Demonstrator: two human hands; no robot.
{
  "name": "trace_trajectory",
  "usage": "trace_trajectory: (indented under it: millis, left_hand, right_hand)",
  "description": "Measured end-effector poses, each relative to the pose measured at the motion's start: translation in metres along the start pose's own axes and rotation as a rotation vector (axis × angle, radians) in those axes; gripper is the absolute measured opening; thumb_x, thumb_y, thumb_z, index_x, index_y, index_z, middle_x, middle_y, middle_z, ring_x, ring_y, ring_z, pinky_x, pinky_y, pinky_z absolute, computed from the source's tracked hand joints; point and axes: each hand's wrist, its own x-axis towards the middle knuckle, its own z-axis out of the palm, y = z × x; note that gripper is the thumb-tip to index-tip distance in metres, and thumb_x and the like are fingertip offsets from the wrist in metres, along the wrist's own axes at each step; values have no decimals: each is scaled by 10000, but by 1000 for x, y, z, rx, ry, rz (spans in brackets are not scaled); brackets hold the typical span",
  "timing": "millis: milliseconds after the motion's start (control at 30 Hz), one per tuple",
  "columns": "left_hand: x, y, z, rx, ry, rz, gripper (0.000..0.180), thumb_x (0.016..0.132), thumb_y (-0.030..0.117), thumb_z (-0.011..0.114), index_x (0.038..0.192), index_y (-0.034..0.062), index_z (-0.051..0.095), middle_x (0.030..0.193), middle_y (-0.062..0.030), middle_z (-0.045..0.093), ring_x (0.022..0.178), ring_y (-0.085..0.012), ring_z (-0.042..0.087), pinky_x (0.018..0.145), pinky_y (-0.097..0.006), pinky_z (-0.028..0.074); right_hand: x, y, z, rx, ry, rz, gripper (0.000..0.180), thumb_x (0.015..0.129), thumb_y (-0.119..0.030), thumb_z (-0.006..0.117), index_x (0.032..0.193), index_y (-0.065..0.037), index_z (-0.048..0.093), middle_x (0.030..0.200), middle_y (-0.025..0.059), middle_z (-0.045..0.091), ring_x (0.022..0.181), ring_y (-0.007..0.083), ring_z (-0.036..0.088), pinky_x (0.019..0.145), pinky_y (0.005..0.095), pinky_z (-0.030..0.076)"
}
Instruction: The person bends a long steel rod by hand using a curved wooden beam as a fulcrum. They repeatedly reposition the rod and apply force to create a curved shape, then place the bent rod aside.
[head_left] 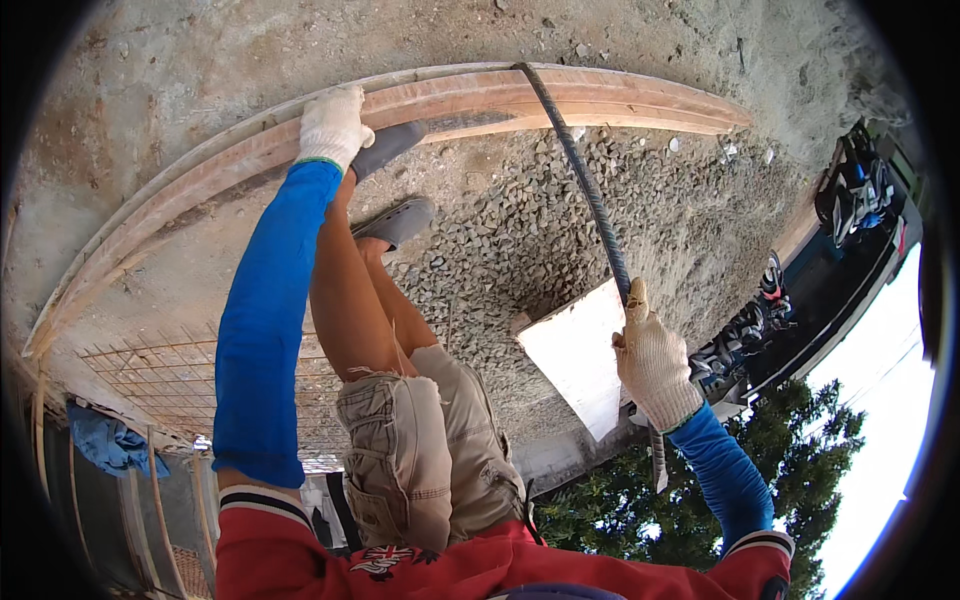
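Observation:
My left hand (335, 125), in a pale knit glove, is closed over the long wooden beam (450, 97); the fingertips are partly hidden. The beam looks bowed in this view and seems to be made of stacked timbers. In my right hand (655, 365), also gloved, is a dark ribbed steel bar (580, 165), its fingers wrapped round it near the lower end. The bar's far tip rests at the beam's upper edge, right of my left hand. Below my right hand the bar's other end sticks out, looking flattened.
Grey gravel (500, 220) lies between the beam and a white-faced board (582, 355) beside my right hand. My clog-style shoes (398, 222) are close to the beam. Steel mesh (160, 375) lies at the left. Parked motorcycles (745, 335) stand at the right.

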Motion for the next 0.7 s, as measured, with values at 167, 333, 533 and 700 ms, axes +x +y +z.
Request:
trace_trajectory:
  millis: [167, 333, 533, 700]
  left_hand:
    - [15, -12, -1, -12, -13, 4, 659, 656, 253, 938, 1252, 101, 704, 1208, -150, 753, 1189, -338, 702, 1007, -454, 567]
    - [43, -13, -9, -66, -106, 0, 684, 648, 219, 924, 1276, 82, 690, 1237, -190, 740, 1180, -380, 702, 1010, -480, 562]
    - [65, -23, -20, -104, -124, 45, 703, 640, 229, 914, 1281, 58, 680, 1239, -226, 730, 1169, -412, 697, 1000, -500, 554]
    - [95, -47, -7, -131, -213, 37, 753, 620, 261, 907, 1301, 47, 668, 1236, -241, 725, 1154, -424, 695, 992, -513, 547]
  right_hand:
    - [14, 1, 8, -18, -2, -44, 923, 957, -153, 686, 1660, 27, 115, 857, 247, 695, 728, 430, 716, 574, 516, 572]
    - [56, 64, -139, -259, -55, -182, 838, 963, -160, 690, 1649, -20, 231, 953, 229, 714, 870, 398, 736, 740, 500, 594]
    - [203, 87, -375, -862, 257, -307, 708, 1030, -74, 630, 1665, -220, 351, 951, 132, 712, 793, 269, 681, 746, 424, 595]
    - [237, -112, -435, -1151, 475, -317, 359, 852, -479, 767, 1050, -181, 804, 971, 120, 780, 920, 354, 748, 791, 485, 572]
